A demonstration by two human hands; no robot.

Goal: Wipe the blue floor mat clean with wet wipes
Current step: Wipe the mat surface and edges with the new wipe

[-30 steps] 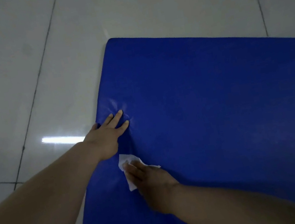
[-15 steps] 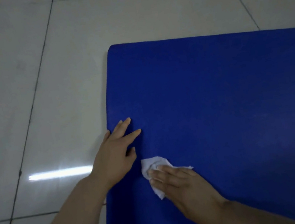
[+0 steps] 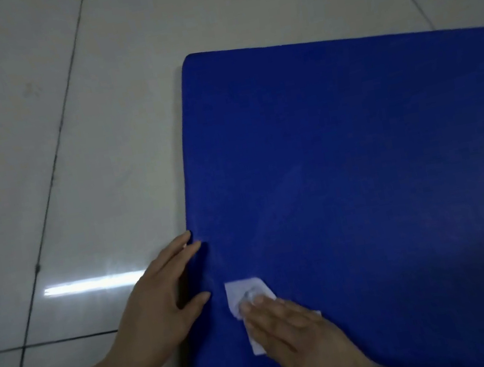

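Observation:
The blue floor mat (image 3: 356, 148) lies flat on the tiled floor and fills the right half of the view. A white wet wipe (image 3: 241, 294) lies on it near its left edge. My right hand (image 3: 294, 331) presses the wipe onto the mat with straight fingers and covers most of it. My left hand (image 3: 161, 302) rests flat across the mat's left edge, with fingertips and thumb on the mat and the palm over the floor.
Pale glossy floor tiles (image 3: 52, 151) with dark grout lines surround the mat to the left and at the back. A bright light reflection (image 3: 91, 284) lies on the tile left of my left hand.
My right hand has slid the wipe away from me and to the right, away from the left hand. My left hand has shifted left, out to the mat's edge.

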